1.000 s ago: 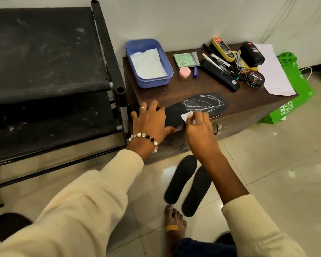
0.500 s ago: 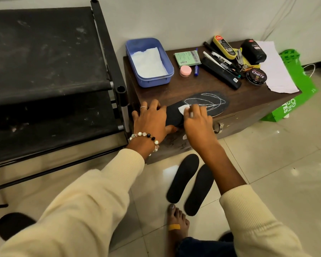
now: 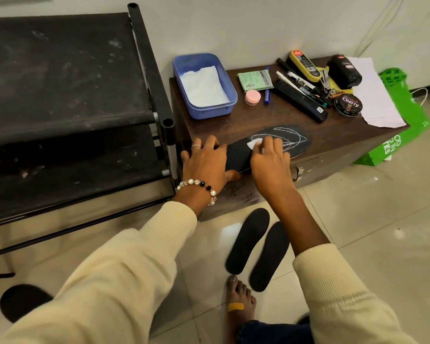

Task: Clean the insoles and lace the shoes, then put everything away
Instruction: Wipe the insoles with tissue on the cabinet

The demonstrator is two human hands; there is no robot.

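Two black insoles (image 3: 257,248) side by side on floor tiles, near bare foot (image 3: 240,297). Above, left hand (image 3: 205,162) flat, fingers straight, pressing heel end of patterned insole (image 3: 279,142) on tabletop (image 3: 338,136). Right hand (image 3: 271,160) grip pinches white wipe (image 3: 253,144) against it. Behind: blue tub (image 3: 227,89), polish tin (image 3: 348,105).

Matt black insole (image 3: 236,155) on dark wood-grain cabinet (image 3: 333,142).
Glossy floor tiles (image 3: 358,219); blue plastic tub (image 3: 224,105), smooth.
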